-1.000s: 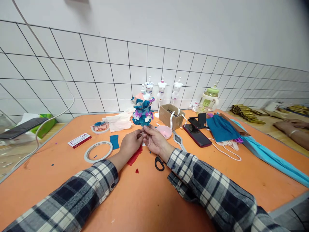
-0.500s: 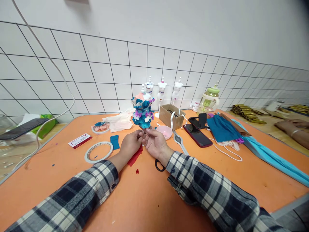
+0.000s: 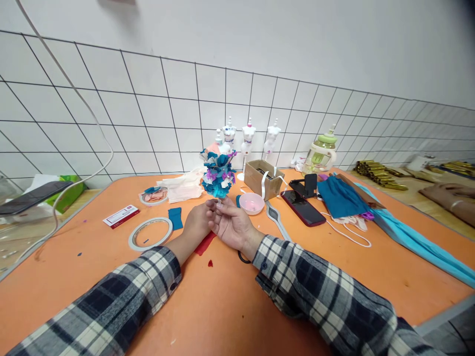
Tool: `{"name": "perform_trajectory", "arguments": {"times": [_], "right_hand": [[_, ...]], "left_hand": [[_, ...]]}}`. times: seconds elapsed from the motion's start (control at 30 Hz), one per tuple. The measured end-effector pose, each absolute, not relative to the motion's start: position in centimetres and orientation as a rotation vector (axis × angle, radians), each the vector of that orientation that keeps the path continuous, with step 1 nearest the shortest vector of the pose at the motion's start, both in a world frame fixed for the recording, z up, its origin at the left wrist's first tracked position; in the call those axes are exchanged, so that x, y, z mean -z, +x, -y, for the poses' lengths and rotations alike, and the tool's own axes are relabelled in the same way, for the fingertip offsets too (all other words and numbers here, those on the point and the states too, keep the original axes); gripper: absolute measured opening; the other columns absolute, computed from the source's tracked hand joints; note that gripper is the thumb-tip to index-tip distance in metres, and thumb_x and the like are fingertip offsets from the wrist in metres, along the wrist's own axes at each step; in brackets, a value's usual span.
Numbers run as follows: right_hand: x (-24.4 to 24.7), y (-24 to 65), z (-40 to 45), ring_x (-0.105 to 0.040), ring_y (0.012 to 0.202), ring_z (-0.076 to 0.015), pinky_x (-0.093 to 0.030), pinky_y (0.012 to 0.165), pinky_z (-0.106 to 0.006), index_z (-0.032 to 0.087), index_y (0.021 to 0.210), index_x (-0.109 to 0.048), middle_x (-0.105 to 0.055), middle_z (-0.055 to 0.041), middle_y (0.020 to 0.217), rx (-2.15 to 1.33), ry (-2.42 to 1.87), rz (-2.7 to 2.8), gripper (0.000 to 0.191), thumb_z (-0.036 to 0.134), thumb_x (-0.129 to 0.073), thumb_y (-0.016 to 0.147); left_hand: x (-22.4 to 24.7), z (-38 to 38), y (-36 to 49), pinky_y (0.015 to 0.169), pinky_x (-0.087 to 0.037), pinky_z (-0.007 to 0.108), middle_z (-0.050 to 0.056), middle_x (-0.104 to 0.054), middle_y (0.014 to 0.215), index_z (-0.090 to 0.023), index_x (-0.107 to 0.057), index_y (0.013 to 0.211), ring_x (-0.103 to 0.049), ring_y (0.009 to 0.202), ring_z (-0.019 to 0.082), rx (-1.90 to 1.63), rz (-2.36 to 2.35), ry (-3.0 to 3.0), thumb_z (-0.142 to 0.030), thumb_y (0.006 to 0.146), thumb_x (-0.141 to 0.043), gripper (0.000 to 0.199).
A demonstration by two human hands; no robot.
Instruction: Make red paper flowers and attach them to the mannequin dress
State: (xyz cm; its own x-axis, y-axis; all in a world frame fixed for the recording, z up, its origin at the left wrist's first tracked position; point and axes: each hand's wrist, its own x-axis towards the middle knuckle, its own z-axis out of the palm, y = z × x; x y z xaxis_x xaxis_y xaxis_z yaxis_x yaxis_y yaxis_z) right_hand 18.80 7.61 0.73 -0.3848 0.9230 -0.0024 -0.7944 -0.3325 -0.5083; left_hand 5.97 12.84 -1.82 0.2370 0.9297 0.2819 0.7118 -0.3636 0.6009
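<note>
My left hand (image 3: 198,218) and my right hand (image 3: 234,226) meet at their fingertips over the orange table, both with bent fingers drawn together. Whatever they pinch is small and mostly hidden. Just behind them stands a small dress form (image 3: 218,175), its skirt covered in teal, white and purple paper petals, with a peach top. A red strip (image 3: 204,244) lies partly under my left hand, and a tiny red scrap (image 3: 210,263) is nearer to me. Below my right wrist shows the black scissor handle (image 3: 243,257), largely covered.
A tape roll (image 3: 151,234) and teal piece (image 3: 175,218) lie left. Behind my right hand are a pink bowl (image 3: 252,203), cardboard box (image 3: 261,180) and phone (image 3: 303,208). Three white dress forms (image 3: 248,136) stand behind. Another person's arm (image 3: 451,200) rests far right.
My right hand has come slightly lower and covers more of the scissor handle, while more of the pink bowl shows. Both hands stay together at the fingertips.
</note>
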Motion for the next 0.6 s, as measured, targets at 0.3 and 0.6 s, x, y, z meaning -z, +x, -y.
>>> {"name": "perform_trajectory", "arguments": {"times": [0.3,0.6], "right_hand": [[-1.2,19.7,-6.9,-0.05,0.044,-0.0049,-0.029,0.031,-0.009,0.02,0.101,-0.059,-0.065,0.005,0.071,-1.985,-0.479,0.488,0.026,0.01,-0.061,0.078],[-1.4,23.0,-4.1,-0.027,0.043,-0.0053,-0.018,0.041,-0.017,0.02,0.095,-0.061,-0.042,0.0088,0.059,-1.475,-1.02,1.349,0.015,0.028,-0.059,0.082]], "left_hand": [[1.7,-13.1,5.8,0.07,-0.049,0.031,0.005,-0.077,0.092,-0.025,-0.07,0.102,-0.07,0.085,0.026,-0.81,-1.568,2.251,-0.028,0.08,-0.054,0.026],[1.3,-13.5,5.0,0.084,-0.05,0.032,0.004,-0.077,0.104,-0.024,-0.06,0.108,-0.07,0.101,0.025,-1.016,-1.528,2.174,-0.047,0.081,-0.063,0.036]]}}
